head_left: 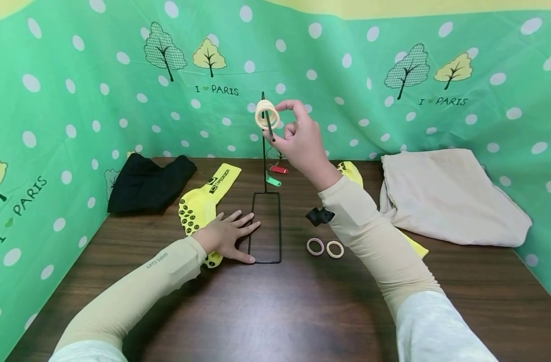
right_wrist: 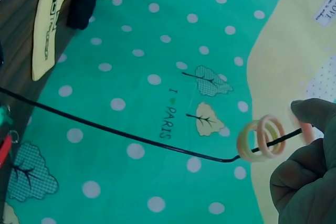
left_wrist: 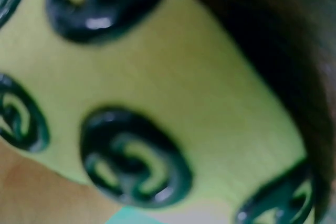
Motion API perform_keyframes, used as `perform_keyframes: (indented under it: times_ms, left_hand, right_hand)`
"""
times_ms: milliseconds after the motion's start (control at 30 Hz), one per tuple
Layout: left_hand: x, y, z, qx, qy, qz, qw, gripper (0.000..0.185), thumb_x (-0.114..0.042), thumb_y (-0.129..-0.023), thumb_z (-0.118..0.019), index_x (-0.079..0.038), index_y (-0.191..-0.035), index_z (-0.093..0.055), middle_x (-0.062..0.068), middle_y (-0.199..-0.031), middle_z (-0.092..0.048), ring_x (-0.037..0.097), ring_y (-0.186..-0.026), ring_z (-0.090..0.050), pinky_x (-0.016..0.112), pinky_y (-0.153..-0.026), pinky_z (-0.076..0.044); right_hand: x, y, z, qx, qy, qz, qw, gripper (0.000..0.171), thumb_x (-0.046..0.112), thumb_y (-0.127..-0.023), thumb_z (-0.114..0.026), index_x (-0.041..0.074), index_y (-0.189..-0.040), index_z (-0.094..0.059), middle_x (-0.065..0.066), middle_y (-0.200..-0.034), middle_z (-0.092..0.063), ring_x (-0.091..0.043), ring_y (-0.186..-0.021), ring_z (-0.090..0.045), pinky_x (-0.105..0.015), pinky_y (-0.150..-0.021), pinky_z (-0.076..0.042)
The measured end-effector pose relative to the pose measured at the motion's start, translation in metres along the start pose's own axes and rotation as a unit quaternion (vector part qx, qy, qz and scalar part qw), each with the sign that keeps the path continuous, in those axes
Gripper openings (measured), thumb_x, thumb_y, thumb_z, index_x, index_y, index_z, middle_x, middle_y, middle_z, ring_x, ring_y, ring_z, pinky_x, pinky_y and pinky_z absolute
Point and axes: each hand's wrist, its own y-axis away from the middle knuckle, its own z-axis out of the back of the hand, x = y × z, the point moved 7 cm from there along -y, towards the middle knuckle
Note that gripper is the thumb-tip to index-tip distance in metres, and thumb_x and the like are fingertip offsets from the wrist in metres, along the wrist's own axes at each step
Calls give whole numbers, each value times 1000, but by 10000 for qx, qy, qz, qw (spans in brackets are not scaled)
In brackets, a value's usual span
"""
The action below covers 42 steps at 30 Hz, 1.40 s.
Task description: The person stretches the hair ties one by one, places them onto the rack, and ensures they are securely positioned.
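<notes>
Rings on the wire stand (head_left: pixel 264 201): we count two pale rings (head_left: pixel 267 115) threaded on the hooked tip of its upright rod, seen also from the right wrist (right_wrist: pixel 261 139). Two more rings (head_left: pixel 325 248) lie flat on the bench (head_left: pixel 275 301), just right of the stand's rectangular base, toward the middle. We judge the threading about half done.

Right hand (head_left: pixel 302 143): raised at the rod's tip, thumb and forefinger pinching the rod end beside the threaded rings.

Left hand (head_left: pixel 227 236): flat, fingers spread, pressing the bench at the left side of the base and partly over a yellow grip sock (head_left: pixel 203 203).

Bench: dark wood grain. Black cloth (head_left: pixel 148 183) at the far left corner; beige cloth (head_left: pixel 452 196) at the far right; red and green key tags (head_left: pixel 275 175) behind the stand; a small black clip (head_left: pixel 319 216).

Surround: green polka-dot backdrop (head_left: pixel 347 75) with trees.
</notes>
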Motion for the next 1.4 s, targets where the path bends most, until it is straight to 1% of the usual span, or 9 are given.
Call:
perform_keyframes:
  times_ms: [133, 233, 433, 633, 800, 1000, 1267, 1333, 1400]
  left_hand:
    - [-1, 0, -1, -5, 75, -29, 10000, 100, -85, -70, -39, -36, -149, -1, -8, -157, 4, 25, -145, 2, 58, -111, -9]
    - [-1, 0, -1, -8, 106, -41, 9999, 100, -85, -70, -39, -36, -149, -1, -8, -157, 4, 25, -145, 2, 58, -111, -9]
    - [1, 1, 0, -69, 42, -9, 10000, 99, -85, -70, -39, -36, -149, -2, -8, -157, 3, 25, -145, 1, 58, -111, -10]
    - [1, 1, 2, -94, 118, -43, 9999, 99, -84, -71, -40, -35, -149, -3, -7, -157, 2, 26, -145, 1, 58, -111, -10]
    - [1, 1, 1, -81, 138, -51, 9999, 99, -84, -71, -40, -36, -149, -3, -7, -157, 2, 26, -145, 1, 58, -111, -10]
    - [2, 0, -1, -90, 98, -88, 9999, 99, -85, -70, -38, -36, -149, -3, -7, -157, 2, 27, -145, 1, 58, -111, -11]
    - [5, 0, -2, -108, 116, -107, 9998, 99, -85, -71, -38, -36, -149, -2, -7, -157, 3, 27, -145, 1, 59, -111, -10]
    - [5, -1, -2, -112, 114, -116, 9998, 99, -85, -71, -38, -36, -149, -1, -7, -157, 3, 27, -145, 1, 59, -111, -10]
    - [4, -1, -1, -109, 134, -131, 9998, 99, -85, -71, -38, -36, -149, -1, -7, -157, 4, 26, -145, 2, 59, -111, -10]
  right_hand:
    - [-10, 5, -4, 73, -211, -282, 9994, 49, 19, -80, -72, 9, -119, -45, -1, -49, -24, -13, -42, -24, -25, -47, -28]
    - [-16, 12, -3, 89, -643, -519, 9965, 51, 19, -79, -73, 9, -120, -45, 1, -48, -23, -12, -42, -23, -25, -45, -28]
    - [-23, 27, 3, 349, -1743, -907, 9799, 55, 14, -76, -76, 12, -123, -46, 5, -44, -22, -11, -39, -20, -25, -40, -22]
    - [-33, 46, 1, 972, -2222, -963, 9653, 58, 8, -76, -75, 12, -126, -45, 6, -43, -21, -12, -39, -17, -26, -39, -19]
    - [-48, 65, -1, 1411, -2147, -1112, 9600, 57, 6, -76, -75, 12, -125, -46, 6, -44, -21, -12, -39, -18, -27, -39, -19]
    - [-73, 87, -5, 1855, -1825, -1415, 9551, 54, 10, -74, -78, 14, -120, -51, 6, -45, -20, -9, -40, -19, -25, -41, -21]
    - [-107, 113, -14, 2645, -1381, -1905, 9352, 53, 14, -72, -80, 12, -118, -54, 6, -46, -22, -7, -40, -21, -24, -40, -23]
    - [-115, 120, -16, 2885, -1264, -2017, 9274, 51, 15, -71, -80, 14, -116, -55, 6, -46, -23, -6, -39, -21, -22, -39, -23]
    - [-123, 127, -17, 3138, -1228, -2131, 9171, 51, 15, -71, -80, 13, -115, -55, 6, -46, -23, -6, -38, -21, -21, -38, -23]
